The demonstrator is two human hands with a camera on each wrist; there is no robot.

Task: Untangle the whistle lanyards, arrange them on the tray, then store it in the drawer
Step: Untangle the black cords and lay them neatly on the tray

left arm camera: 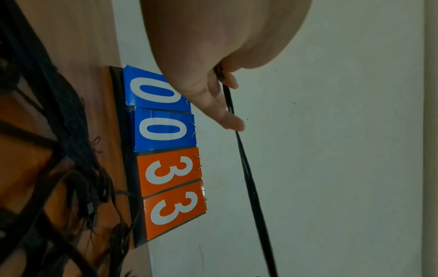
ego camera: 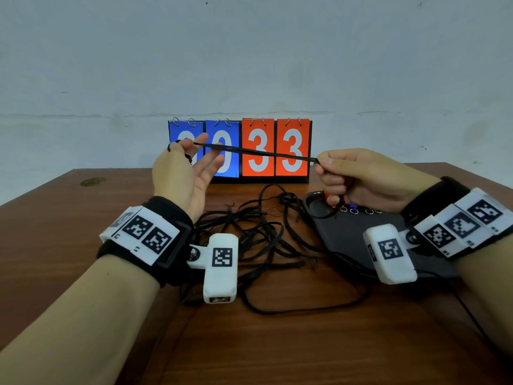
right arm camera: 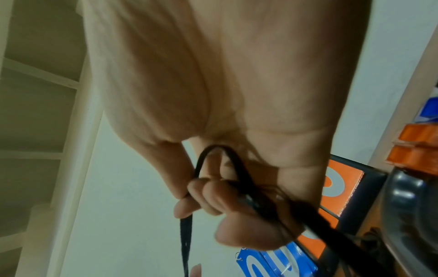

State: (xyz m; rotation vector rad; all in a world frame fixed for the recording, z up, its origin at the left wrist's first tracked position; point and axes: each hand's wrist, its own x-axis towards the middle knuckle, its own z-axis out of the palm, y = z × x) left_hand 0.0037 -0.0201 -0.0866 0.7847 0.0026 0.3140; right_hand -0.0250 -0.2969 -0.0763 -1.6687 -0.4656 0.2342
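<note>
A black lanyard is stretched taut in the air between my two hands, in front of the scoreboard. My left hand pinches its left end between thumb and forefinger, with the other fingers spread. My right hand is curled round the other end, and a loop hangs below the fist. The left wrist view shows the lanyard running away from the left hand. In the right wrist view the right hand grips the looped lanyard. A tangle of black lanyards lies on the table. A dark tray sits under my right wrist.
A flip scoreboard reading 0 0 3 3 stands at the back of the wooden table against the wall. Small metal rings and a red piece lie at the tray's far end. One lanyard trails toward the table's near right.
</note>
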